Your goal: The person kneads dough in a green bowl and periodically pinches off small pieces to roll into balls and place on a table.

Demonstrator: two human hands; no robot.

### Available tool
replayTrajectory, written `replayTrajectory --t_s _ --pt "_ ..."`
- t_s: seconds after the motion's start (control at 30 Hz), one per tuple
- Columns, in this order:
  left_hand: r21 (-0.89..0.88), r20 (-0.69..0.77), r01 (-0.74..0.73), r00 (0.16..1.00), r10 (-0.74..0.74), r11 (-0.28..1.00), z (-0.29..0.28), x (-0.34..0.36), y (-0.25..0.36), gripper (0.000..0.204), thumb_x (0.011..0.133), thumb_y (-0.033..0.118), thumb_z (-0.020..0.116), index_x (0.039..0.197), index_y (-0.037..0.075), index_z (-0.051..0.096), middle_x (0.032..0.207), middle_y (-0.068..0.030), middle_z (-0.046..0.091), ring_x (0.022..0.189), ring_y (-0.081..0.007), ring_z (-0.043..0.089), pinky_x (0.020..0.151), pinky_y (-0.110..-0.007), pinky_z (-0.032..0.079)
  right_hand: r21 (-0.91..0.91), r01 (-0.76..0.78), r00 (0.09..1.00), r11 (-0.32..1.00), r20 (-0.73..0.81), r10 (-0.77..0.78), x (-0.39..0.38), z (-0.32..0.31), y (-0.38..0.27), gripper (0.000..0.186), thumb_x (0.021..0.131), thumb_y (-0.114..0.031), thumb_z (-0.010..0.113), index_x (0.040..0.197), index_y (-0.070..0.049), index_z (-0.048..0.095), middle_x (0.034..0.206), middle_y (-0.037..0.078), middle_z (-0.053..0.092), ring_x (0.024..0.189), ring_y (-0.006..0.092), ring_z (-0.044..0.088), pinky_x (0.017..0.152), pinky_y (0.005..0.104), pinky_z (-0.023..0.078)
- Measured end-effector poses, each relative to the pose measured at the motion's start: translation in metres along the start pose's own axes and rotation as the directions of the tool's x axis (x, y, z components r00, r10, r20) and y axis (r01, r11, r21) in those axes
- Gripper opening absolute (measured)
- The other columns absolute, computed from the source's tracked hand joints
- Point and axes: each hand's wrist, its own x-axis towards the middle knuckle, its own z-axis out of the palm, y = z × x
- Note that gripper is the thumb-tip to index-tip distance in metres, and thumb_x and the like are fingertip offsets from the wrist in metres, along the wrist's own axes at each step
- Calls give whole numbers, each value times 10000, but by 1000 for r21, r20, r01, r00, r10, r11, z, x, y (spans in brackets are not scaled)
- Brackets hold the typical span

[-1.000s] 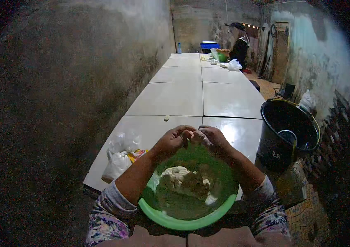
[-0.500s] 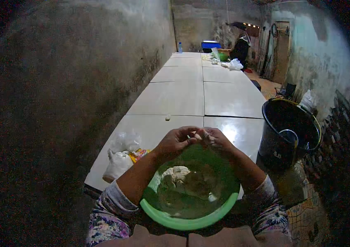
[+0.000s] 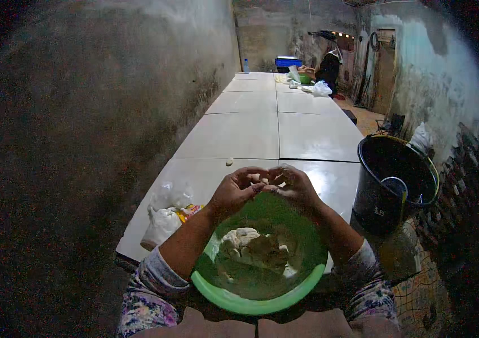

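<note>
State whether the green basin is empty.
Not empty: a pale, dough-like mass lies in the bottom of the green basin, below both hands.

Hands (image 3: 236,191) more arched than before

My left arm (image 3: 194,236) and right arm (image 3: 338,231) reach out in front of me and lean in toward each other. My left hand (image 3: 238,188) and right hand (image 3: 296,188) are close together in the middle. My fingers (image 3: 250,170) are bent, with my thumbs below them, and the tips pinch in.
</note>
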Motion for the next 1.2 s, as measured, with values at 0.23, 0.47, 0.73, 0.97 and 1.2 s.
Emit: replayTrajectory --t_s 0.23,0.47,0.73,0.97,1.2 --pt "-67 35 44 999 -42 997 -2 2 -10 267 837 128 625 1072 8 582 965 -90 649 842 -128 601 685 -259 491 -347 70 996 935 -29 -85 0 -5 -7 116 717 -53 656 808 -4 604 755 124 590 697 229 600 624 311 477" --pt "-121 8 92 996 -92 988 7 0 5 336 858 273 611 1073 17 591 919 -89 649 697 -123 594 666 -268 489 -290 69 997 955 -19 -78 1 -7 1 58 787 -62 623 823 -17 627 786 93 603 716 187 598 634 288 479" --pt "-185 44 213 977 -208 959 -5 2 -15 290 884 243 578 1023 -10 608 923 -77 654 774 -148 619 661 -272 489 82 -88 996 993 9 88 0 0 -8 197 795 -25 618 990 -41 640 876 55 558 778 122 570 676 225 479" --pt "-54 58 191 981 -188 980 -2 1 -7 419 929 382 454 1039 5 602 921 -91 653 756 -159 621 704 -297 476 -296 140 989 945 82 -121 2 -3 -6 138 779 -20 650 914 -21 621 831 71 580 764 149 577 657 257 479" --pt "-23 162 229 961 -222 973 -5 4 -21 581 873 550 442 1107 42 601 934 -68 644 753 -135 577 690 -278 457 -438 139 990 888 31 -139 2 -6 11 64 809 -67 626 817 -5 614 783 83 589 691 168 590 613 291 493"
